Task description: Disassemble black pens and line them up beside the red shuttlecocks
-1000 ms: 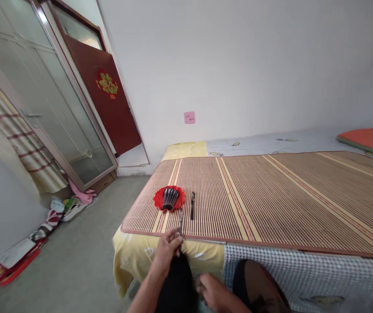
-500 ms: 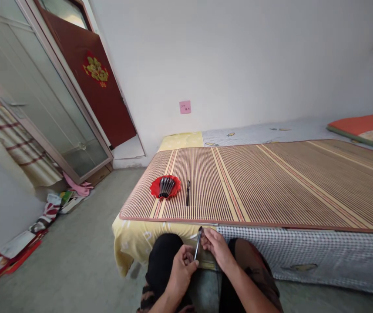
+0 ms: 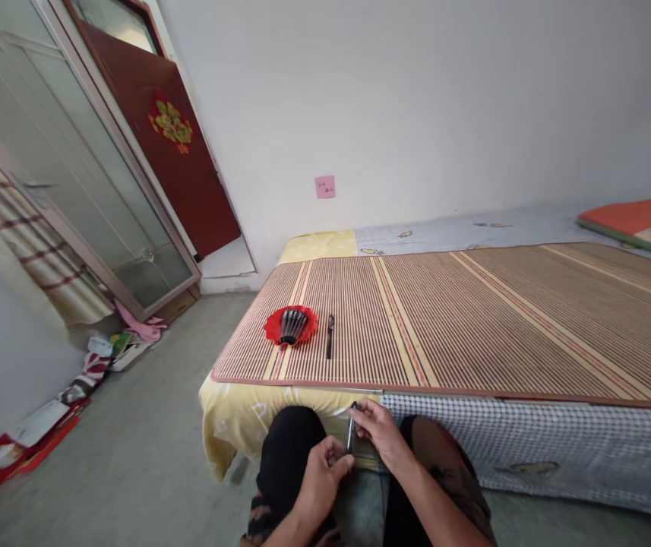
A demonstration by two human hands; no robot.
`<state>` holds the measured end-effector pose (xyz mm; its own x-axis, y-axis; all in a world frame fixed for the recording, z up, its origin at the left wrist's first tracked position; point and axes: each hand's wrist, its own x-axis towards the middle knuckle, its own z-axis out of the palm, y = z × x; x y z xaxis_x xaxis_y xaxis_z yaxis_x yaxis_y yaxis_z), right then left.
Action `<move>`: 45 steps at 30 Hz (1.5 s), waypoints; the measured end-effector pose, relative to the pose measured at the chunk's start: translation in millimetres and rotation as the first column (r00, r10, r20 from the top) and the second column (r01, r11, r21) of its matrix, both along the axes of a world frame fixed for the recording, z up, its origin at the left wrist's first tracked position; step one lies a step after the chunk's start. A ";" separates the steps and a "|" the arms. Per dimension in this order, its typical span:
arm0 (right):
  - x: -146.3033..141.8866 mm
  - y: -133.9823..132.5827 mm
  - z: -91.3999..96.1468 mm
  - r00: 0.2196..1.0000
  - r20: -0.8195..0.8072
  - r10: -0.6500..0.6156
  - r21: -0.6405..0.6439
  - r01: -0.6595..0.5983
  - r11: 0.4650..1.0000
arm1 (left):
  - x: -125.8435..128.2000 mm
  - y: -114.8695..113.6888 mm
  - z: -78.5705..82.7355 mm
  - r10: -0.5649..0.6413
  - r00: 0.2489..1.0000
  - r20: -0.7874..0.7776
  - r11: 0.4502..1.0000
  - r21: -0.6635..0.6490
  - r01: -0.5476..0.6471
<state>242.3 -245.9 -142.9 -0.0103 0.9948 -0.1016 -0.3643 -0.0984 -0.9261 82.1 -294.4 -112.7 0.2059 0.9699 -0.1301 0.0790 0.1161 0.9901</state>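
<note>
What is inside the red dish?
Several dark pens lie side by side in the red dish. The part of its bottom right under them is covered, so I can't see that.

I see a bed [image 3: 507,448], patterned sheet [image 3: 325,245], striped mat [image 3: 485,327] over most of it. Red dish [image 3: 271,330] on mat, left end; black pen [image 3: 330,338] just right. Orange pad [image 3: 638,215] back right.

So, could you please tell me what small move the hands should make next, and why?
Probably firm up the right hand's pinch on the pen's dark upper end: that hand is right at this end, while the left hand holds the lower end and can steady it.
</note>
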 end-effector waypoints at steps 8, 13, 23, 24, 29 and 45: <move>0.3 -1.9 4.3 0.999 -0.004 0.033 0.027 -0.033 0.999 | -2.6 0.3 3.4 -0.148 0.987 0.067 0.984 -0.089 0.154; -0.7 -4.4 9.5 0.999 -0.016 0.049 0.024 -0.048 0.999 | -0.7 1.9 0.5 -0.063 0.985 0.162 0.993 -0.091 0.078; 5.9 -1.7 15.3 0.996 -0.045 -0.083 0.014 0.084 0.996 | -2.7 -0.9 -4.8 -0.095 0.986 0.137 0.992 -0.074 0.106; 8.9 -1.0 16.5 0.991 -0.057 -0.118 0.007 0.119 0.993 | -2.7 -1.7 -6.0 -0.103 0.986 0.135 0.990 -0.079 0.114; 20.5 -1.6 27.7 0.961 -0.148 -0.233 -0.016 0.233 0.972 | -3.7 -4.3 -8.5 -0.117 0.984 0.137 0.988 -0.086 0.129; -9.5 -22.4 20.4 0.962 0.252 0.102 0.030 -0.113 0.993 | -5.3 4.9 -6.9 -0.031 0.980 0.196 0.997 -0.064 0.044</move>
